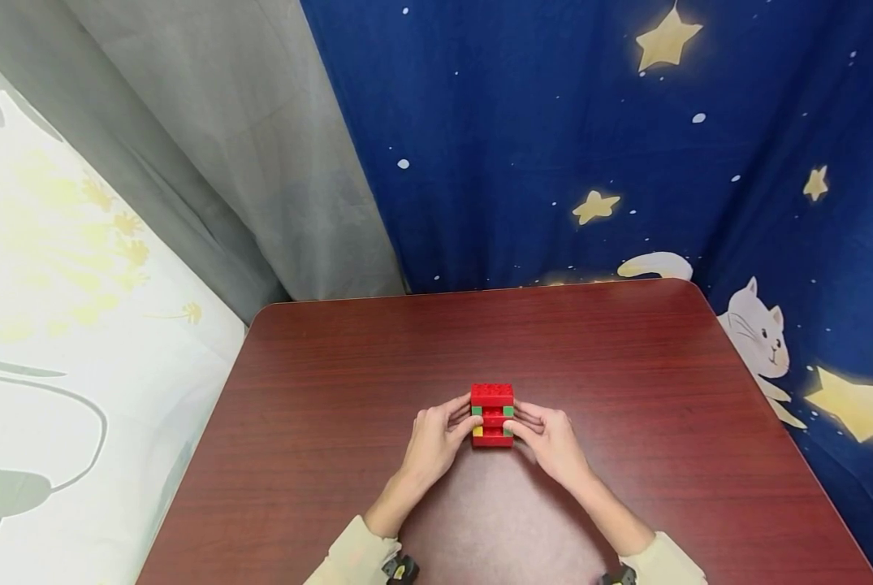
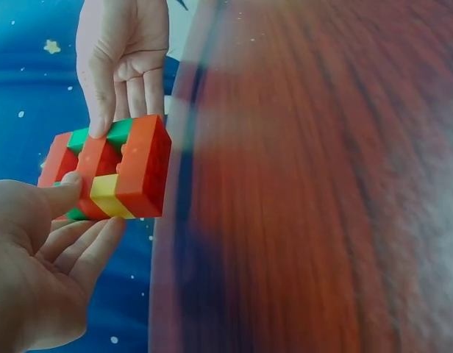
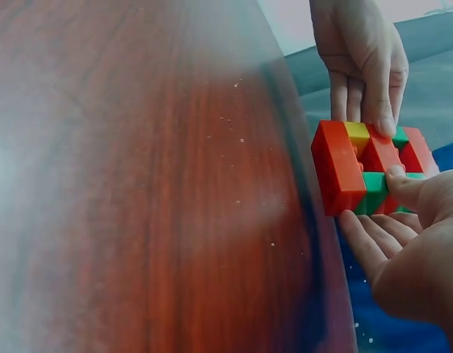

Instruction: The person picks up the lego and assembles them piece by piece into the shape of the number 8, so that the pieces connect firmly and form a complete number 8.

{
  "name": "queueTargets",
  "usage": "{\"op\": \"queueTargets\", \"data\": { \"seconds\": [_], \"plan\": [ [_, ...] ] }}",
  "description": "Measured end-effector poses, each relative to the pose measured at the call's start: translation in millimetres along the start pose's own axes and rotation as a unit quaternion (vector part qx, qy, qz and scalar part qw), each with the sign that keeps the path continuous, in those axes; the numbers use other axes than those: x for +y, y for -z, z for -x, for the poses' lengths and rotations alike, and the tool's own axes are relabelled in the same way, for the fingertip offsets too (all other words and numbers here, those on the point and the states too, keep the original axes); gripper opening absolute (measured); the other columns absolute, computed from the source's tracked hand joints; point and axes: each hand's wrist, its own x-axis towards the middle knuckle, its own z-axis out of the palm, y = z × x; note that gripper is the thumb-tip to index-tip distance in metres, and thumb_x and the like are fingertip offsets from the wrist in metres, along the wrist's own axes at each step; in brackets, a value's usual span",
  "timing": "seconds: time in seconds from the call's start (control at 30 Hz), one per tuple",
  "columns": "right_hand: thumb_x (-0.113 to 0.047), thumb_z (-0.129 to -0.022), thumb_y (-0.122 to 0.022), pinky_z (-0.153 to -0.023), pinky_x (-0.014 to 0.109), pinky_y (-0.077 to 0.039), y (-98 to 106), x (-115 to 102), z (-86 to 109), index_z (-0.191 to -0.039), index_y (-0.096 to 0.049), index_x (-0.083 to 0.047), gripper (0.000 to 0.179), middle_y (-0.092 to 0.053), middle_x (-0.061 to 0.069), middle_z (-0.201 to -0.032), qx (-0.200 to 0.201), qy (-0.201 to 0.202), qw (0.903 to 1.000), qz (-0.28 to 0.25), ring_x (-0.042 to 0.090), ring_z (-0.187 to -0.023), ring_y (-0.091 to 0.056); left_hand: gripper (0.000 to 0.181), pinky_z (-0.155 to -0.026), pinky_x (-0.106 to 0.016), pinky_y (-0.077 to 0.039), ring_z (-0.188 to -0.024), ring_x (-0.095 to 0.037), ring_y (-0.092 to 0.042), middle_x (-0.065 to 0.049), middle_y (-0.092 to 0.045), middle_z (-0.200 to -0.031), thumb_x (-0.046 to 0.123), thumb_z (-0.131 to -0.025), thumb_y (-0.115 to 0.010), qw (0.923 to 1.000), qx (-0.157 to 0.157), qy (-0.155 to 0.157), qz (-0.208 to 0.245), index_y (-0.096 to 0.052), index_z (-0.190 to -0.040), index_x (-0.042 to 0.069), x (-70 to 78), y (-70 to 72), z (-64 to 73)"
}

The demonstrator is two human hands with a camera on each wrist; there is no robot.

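Between both hands stands a small tower of toy building bricks (image 1: 492, 396). Three red bricks form its layers, with smaller green bricks (image 1: 508, 411) and a yellow brick (image 2: 109, 193) set at the sides between them, leaving gaps in the middle. From the left, my left hand (image 1: 433, 442) grips the tower, thumb on the near face and fingers behind. My right hand (image 1: 551, 444) holds the opposite side the same way, its thumb by the middle red layer. In the right wrist view, the fingertips (image 3: 350, 220) reach the lowest red brick (image 3: 337, 165).
The tower is over a dark red wooden table (image 1: 334, 366) with rounded far corners. A blue curtain with stars (image 1: 524, 146) hangs behind it, beside a grey curtain (image 1: 261, 162). A pale patterned cloth (image 1: 56, 325) hangs to the left.
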Motion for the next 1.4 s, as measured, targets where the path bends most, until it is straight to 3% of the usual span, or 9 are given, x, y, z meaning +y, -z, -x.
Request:
{"op": "queueTargets", "data": {
  "seconds": [0.13,0.33,0.5,0.6,0.8,1.1,1.4],
  "plan": [
    [-0.004,-0.092,-0.082,-0.088,0.035,-0.061,-0.3,-2.9,-3.9,-0.126,-0.069,0.016,0.042,-0.072,0.031,-0.116,0.022,-0.006,0.9996,0.017,0.041,-0.106,-0.074,0.044,-0.084,-0.027,-0.061,-0.102,-0.016,-0.077,-0.014,-0.077,-0.116,0.023,-0.095,-0.083,0.9998,0.009,0.016,-0.009,-0.073,-0.132,0.001,1.7,-0.9,-3.9],
    [-0.010,-0.091,-0.085,-0.086,0.033,-0.062,-0.7,-5.6,-12.0,-0.123,-0.074,0.009,0.038,-0.076,0.024,-0.112,0.046,-0.048,0.9969,0.042,0.034,-0.104,-0.077,0.043,-0.086,-0.035,-0.062,-0.101,-0.013,-0.076,-0.010,-0.079,-0.110,0.028,-0.095,-0.083,0.9988,0.018,0.037,-0.028,-0.076,-0.130,0.004,1.5,-2.9,-11.8],
    [-0.017,-0.090,-0.087,-0.059,0.030,-0.061,-3.5,-6.3,-18.4,-0.120,-0.079,0.001,0.035,-0.079,0.019,-0.105,0.064,-0.086,0.9926,0.055,0.025,-0.084,-0.080,0.035,-0.087,-0.042,-0.061,-0.097,-0.012,-0.077,-0.006,-0.081,-0.100,0.026,-0.094,-0.084,0.9975,0.034,0.041,-0.046,-0.080,-0.121,0.004,-1.0,-5.4,-19.0],
    [-0.016,-0.090,-0.087,-0.054,0.030,-0.059,-6.9,-5.6,-22.4,-0.118,-0.080,0.000,0.033,-0.079,0.019,-0.102,0.072,-0.103,0.9908,0.049,0.024,-0.077,-0.080,0.032,-0.084,-0.044,-0.061,-0.093,-0.013,-0.078,-0.004,-0.081,-0.095,0.025,-0.093,-0.085,0.9965,0.040,0.051,-0.052,-0.082,-0.116,0.004,-2.3,-6.7,-22.7],
    [-0.012,-0.090,-0.087,-0.068,0.029,-0.062,-13.0,-2.1,-30.3,-0.111,-0.081,0.003,0.027,-0.079,0.020,-0.100,0.080,-0.085,0.9913,0.060,0.027,-0.082,-0.080,0.027,-0.073,-0.034,-0.062,-0.076,-0.006,-0.077,-0.002,-0.081,-0.089,0.026,-0.092,-0.086,0.9944,0.042,0.079,-0.055,-0.084,-0.110,0.006,-7.8,-8.7,-30.1],
    [-0.012,-0.090,-0.087,-0.062,0.027,-0.061,-16.5,1.1,-41.8,-0.103,-0.084,0.002,0.019,-0.079,0.019,-0.096,0.084,-0.068,0.9889,0.103,0.023,-0.073,-0.079,0.023,-0.062,-0.024,-0.058,-0.060,-0.003,-0.072,-0.003,-0.080,-0.084,0.027,-0.091,-0.087,0.9924,0.046,0.096,-0.061,-0.086,-0.102,0.007,-16.1,-12.8,-40.0],
    [-0.015,-0.085,-0.091,-0.060,0.027,-0.061,-17.0,3.0,-47.4,-0.096,-0.086,-0.003,0.017,-0.080,0.013,-0.088,0.099,-0.042,0.9836,0.145,0.016,-0.063,-0.077,0.018,-0.085,-0.045,-0.059,-0.053,0.001,-0.067,0.000,-0.079,-0.077,0.025,-0.089,-0.089,0.9901,0.059,0.086,-0.094,-0.087,-0.096,0.009,-18.3,-15.5,-44.0]
  ]
}}
